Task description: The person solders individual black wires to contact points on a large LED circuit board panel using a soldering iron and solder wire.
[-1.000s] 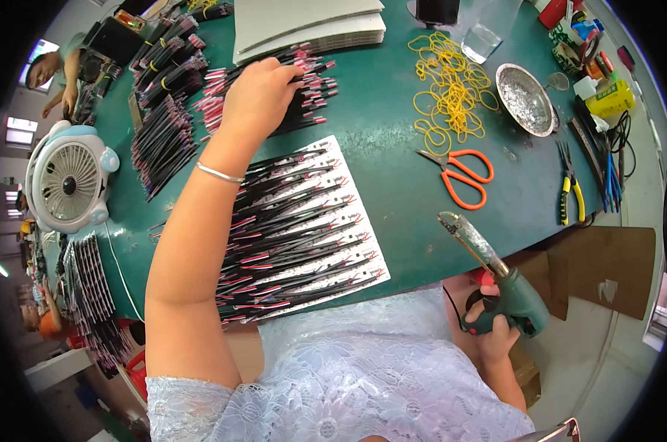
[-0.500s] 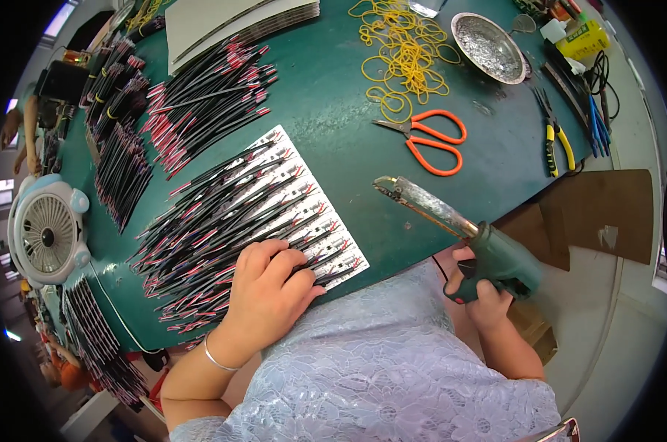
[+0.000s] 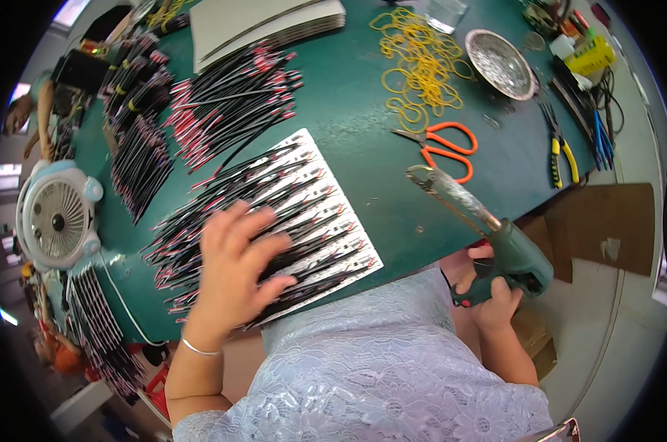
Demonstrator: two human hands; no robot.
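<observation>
A white panel of small circuit boards lies near the table's front edge, with rows of black wires across it. The wires' red and white stripped ends stick out past its left side. My left hand is over these wires, fingers spread and slightly smeared by motion; whether it touches them I cannot tell. In my right hand is a green soldering gun, gripped by its handle at the front right edge. Its long metal barrel points up and left, its tip just short of the orange-handled scissors.
Behind the panel lie a pile of black-and-red wires and a stack of white boards. Yellow rubber bands, a metal bowl and pliers are to the right. A small fan stands left. Another person's arm shows far left.
My left hand has lifted and moved left across the wires, its fingers spreading. The view has shifted a little; the soldering gun stays in my right hand.
</observation>
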